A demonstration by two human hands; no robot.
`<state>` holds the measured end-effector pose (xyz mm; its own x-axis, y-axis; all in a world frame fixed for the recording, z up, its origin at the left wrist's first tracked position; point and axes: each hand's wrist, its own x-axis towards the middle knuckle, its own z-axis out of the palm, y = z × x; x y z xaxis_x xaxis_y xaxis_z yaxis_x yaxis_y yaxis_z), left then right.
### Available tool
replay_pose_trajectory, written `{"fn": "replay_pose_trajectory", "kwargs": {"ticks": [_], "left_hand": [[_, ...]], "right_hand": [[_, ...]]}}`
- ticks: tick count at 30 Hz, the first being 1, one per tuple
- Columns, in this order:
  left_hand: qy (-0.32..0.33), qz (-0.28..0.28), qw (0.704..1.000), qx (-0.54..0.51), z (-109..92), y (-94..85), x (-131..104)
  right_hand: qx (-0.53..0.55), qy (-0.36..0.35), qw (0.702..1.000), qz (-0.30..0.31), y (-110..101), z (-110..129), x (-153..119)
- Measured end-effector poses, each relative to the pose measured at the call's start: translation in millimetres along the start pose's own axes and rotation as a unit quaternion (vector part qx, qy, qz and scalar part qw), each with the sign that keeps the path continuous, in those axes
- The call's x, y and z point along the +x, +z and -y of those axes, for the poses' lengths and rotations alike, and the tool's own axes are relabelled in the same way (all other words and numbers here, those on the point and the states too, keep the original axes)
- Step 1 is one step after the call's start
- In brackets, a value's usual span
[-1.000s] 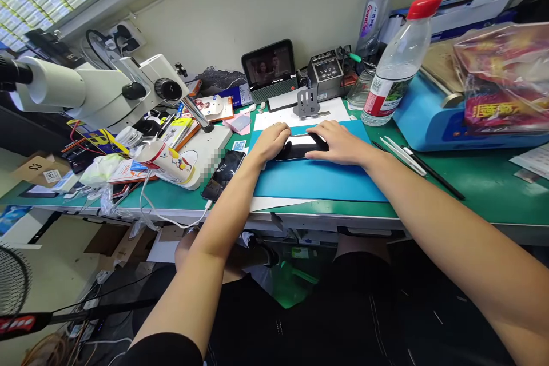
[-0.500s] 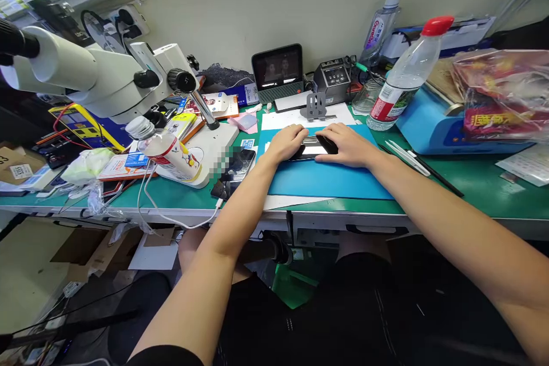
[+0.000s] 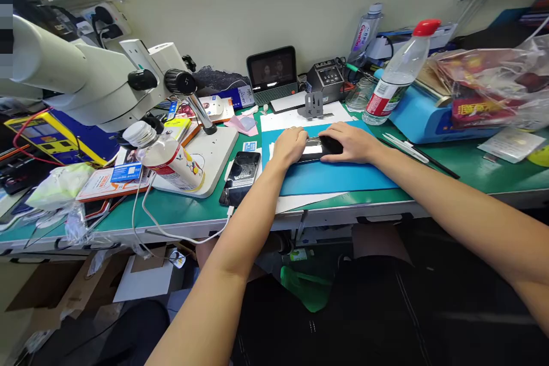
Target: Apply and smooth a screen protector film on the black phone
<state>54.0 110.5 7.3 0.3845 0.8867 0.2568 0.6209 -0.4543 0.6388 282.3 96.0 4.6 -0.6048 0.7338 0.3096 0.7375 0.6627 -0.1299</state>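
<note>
A dark, glossy phone-like device (image 3: 312, 150) lies on the blue mat (image 3: 338, 177). My left hand (image 3: 290, 146) grips its left end with bent fingers. My right hand (image 3: 349, 143) holds the right end, thumb along the near side and fingers over the far side. Light reflects off the middle of the device between my hands. Just beyond them a grey metal bracket (image 3: 313, 105) stands on white paper. Left of the mat lies a black phone (image 3: 242, 174) with a white cable at its lower end.
A microscope (image 3: 92, 83) and a juice bottle (image 3: 174, 163) stand at the left. At the right are a red-capped bottle (image 3: 398, 77), a blue machine (image 3: 422, 117) and white tweezers (image 3: 405, 147). A tablet (image 3: 273, 71) leans at the back.
The camera view has shifted, and the phone at the left shows more fully. My hands have drawn slightly closer together and still hold the device on the mat.
</note>
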Motion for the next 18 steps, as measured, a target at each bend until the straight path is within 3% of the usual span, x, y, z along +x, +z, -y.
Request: {"fn": "replay_pose_trajectory", "kwargs": {"ticks": [7, 18], "left_hand": [[-0.03, -0.003, 0.998, -0.046, 0, 1.3, 0], [-0.013, -0.044, 0.984, -0.173, 9, 4.8, 10]], "right_hand": [[-0.044, -0.015, 0.999, 0.003, -4, 8, -1], [-0.109, 0.016, 0.994, -0.004, -11, 19, -8]]}}
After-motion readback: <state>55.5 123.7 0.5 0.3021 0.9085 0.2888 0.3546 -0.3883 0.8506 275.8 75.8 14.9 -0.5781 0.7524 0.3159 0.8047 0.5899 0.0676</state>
